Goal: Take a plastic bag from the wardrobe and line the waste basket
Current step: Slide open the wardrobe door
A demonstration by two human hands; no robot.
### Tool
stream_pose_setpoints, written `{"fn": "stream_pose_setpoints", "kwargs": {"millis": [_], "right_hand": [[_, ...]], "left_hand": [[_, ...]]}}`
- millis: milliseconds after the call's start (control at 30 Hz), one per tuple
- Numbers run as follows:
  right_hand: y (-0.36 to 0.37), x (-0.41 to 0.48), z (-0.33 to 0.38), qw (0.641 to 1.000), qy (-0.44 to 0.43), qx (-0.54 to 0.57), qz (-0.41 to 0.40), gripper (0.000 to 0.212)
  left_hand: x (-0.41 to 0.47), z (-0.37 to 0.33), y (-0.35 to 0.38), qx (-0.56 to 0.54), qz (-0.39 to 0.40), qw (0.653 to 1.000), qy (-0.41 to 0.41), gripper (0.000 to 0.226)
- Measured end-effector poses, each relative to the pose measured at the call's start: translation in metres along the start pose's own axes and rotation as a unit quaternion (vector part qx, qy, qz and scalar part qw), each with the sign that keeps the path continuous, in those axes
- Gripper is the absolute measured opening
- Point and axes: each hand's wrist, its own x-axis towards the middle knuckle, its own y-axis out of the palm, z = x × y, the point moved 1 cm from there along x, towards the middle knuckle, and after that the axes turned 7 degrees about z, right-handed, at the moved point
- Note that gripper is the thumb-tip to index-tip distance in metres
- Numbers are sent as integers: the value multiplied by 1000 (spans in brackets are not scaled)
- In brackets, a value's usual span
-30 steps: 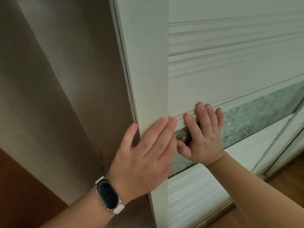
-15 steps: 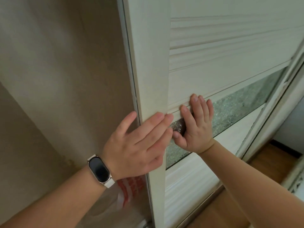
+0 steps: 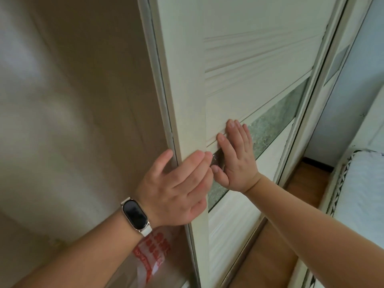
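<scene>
Beige panelling filled the wardrobe interior [image 3: 72,121] to the left of the sliding door [image 3: 228,90], so smeared by blur that no shelf or seam could be made out. From the head camera, the door was cream with grooved bands and a strip of textured glass [image 3: 274,121] across it, and it ran the full height of the frame with both ends cut off. The left hand [image 3: 176,190] lay wide on the door's leading stile, fingers straight across its front face and thumb spread toward the edge bordering the opening. A dark-faced wristband [image 3: 136,215] sat on that wrist. The right hand [image 3: 236,159] was pressed flat on the door just beside the left one, fingers straight and close together over the glass strip, holding nothing. Between the two hands a small shiny patch [image 3: 217,163] showed on the door; whether it was a handle or more glass I could not tell. The plastic bag [image 3: 151,254], clear with red print, lay low inside the opening just left of the door's edge. It sat below the left wrist, its upper part hidden by the forearm and its lower part cut off by the frame. Right of the door a second panel [image 3: 336,65] stood close behind it. Beyond that came a narrow lane of wooden floor [image 3: 307,183] and the patterned edge of a bed [image 3: 359,194]. The opening left of the door was wide.
</scene>
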Motion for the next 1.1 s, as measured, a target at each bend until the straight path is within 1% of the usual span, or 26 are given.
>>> {"fn": "stream_pose_setpoints", "kwargs": {"millis": [133, 367, 567, 767, 1100], "right_hand": [[-3, -3, -13, 1000, 4, -12, 23, 67], [-5, -5, -36, 999, 18, -7, 38, 68], [1, -8, -67, 1000, 20, 3, 22, 68], [11, -17, -115, 1000, 9, 3, 15, 68], [24, -27, -215, 1000, 20, 0, 1, 68]], "left_hand": [[10, -4, 10, -15, -14, 1000, 1, 43], [24, -12, 38, -34, -46, 998, 9, 33], [41, -21, 66, -36, -60, 997, 11, 32], [69, -34, 99, -31, -48, 998, 11, 35], [132, -59, 173, -19, -36, 999, 11, 35]]}}
